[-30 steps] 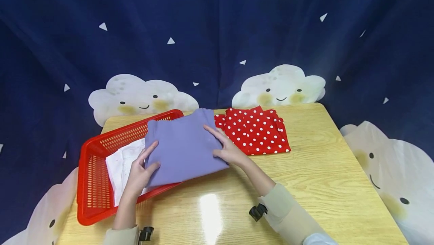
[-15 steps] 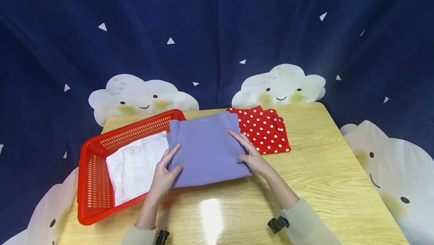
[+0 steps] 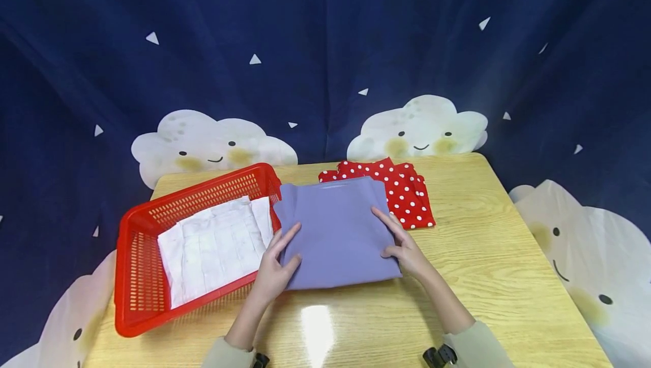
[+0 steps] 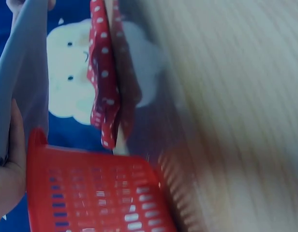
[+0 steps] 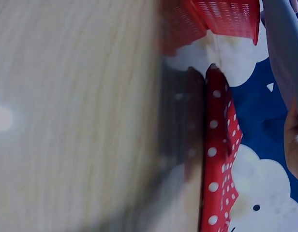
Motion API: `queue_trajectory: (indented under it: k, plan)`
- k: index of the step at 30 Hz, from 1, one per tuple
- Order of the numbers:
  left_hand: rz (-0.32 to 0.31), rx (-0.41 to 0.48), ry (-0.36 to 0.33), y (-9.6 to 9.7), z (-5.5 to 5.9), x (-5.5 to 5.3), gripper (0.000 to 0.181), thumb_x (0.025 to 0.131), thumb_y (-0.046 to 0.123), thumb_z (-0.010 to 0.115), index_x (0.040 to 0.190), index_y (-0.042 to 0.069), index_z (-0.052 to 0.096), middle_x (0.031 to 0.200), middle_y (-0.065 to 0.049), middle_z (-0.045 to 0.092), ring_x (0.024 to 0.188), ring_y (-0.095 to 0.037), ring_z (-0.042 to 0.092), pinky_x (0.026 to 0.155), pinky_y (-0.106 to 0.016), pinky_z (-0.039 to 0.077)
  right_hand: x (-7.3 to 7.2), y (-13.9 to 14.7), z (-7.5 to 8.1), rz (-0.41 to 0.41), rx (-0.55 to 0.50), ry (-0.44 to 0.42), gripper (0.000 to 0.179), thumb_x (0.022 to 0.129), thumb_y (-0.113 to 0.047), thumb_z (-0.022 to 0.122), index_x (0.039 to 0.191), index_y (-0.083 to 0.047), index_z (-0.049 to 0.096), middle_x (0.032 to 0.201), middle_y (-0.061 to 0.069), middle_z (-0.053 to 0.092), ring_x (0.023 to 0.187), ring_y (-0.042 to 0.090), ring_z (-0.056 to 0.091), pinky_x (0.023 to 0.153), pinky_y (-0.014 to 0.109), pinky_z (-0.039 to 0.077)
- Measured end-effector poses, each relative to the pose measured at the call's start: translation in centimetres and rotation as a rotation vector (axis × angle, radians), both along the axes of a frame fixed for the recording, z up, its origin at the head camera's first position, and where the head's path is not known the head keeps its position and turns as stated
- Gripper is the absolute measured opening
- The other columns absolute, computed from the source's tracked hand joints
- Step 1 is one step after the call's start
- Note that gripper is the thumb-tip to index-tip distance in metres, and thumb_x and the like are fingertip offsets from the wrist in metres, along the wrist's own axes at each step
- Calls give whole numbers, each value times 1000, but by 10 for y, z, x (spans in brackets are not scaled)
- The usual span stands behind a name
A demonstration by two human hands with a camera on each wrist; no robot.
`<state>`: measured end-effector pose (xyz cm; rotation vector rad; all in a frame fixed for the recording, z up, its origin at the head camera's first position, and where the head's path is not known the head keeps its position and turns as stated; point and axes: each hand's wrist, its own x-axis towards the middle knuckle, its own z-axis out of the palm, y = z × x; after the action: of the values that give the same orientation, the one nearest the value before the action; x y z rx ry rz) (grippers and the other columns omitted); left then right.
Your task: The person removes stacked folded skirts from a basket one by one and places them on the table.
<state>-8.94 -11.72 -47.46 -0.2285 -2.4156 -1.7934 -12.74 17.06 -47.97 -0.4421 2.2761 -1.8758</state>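
A folded purple cloth (image 3: pixel 335 235) is held flat in the air over the table by both hands. My left hand (image 3: pixel 274 272) grips its left edge, with thumb and a finger on top and the other fingers hidden beneath. On the opposite edge my right hand (image 3: pixel 408 250) holds it in a similar way. Both wrist views show the cloth raised off the tabletop. Behind it lies a folded red cloth with white dots (image 3: pixel 409 195), partly covered by the purple one in the head view.
A red plastic basket (image 3: pixel 144 218) stands at the left, close to my left hand, with folded white cloth (image 3: pixel 218 249) inside. The wooden table (image 3: pixel 488 243) ends at a dark blue curtain (image 3: pixel 325 46) printed with clouds.
Both hands have carried the purple cloth rightward from over the basket and slightly toward me. The white cloth in the basket has come into fuller view.
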Motion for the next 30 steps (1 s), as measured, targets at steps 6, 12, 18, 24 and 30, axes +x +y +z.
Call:
queue_trajectory:
  k: [6, 12, 18, 24, 30]
  plan:
    - [-13, -33, 48, 16, -9, 4, 55, 75, -4, 61, 127, 12, 55, 135, -24, 41, 130, -43, 27, 100, -61, 24, 9, 16, -13, 2, -63, 63, 81, 64, 21, 48, 140, -6, 36, 147, 4, 30, 137, 14, 6, 97, 12, 22]
    - [-49, -37, 101, 29, -19, 10, 57, 73, -5, 60, 127, 11, 55, 135, -23, 43, 128, -42, 32, 99, -60, 27, 19, 28, -24, -5, -66, 92, 84, 62, 24, 46, 140, -3, 35, 147, 4, 30, 134, 2, 14, 94, 12, 25]
    - [-50, -57, 95, 36, -32, 21, 56, 74, -6, 60, 127, 11, 56, 135, -22, 43, 127, -42, 32, 99, -59, 27, 32, 33, -33, -29, -89, 56, 84, 60, 24, 47, 139, -2, 36, 147, 8, 30, 133, 2, 12, 95, 12, 22]
    - [-43, -98, 87, 40, -44, 29, 56, 72, -10, 62, 125, 8, 56, 134, -21, 44, 124, -34, 39, 98, -52, 33, 44, 34, -44, -53, -85, 6, 88, 58, 22, 49, 140, -5, 36, 147, 8, 26, 131, 4, 17, 91, 14, 25]
    - [-48, -118, 85, 42, -52, 36, 56, 70, -14, 62, 124, 3, 56, 129, -21, 48, 119, -34, 44, 97, -49, 37, 53, 34, -56, -52, -93, 34, 86, 57, 23, 49, 138, -2, 37, 144, 8, 29, 125, 4, 26, 90, 14, 27]
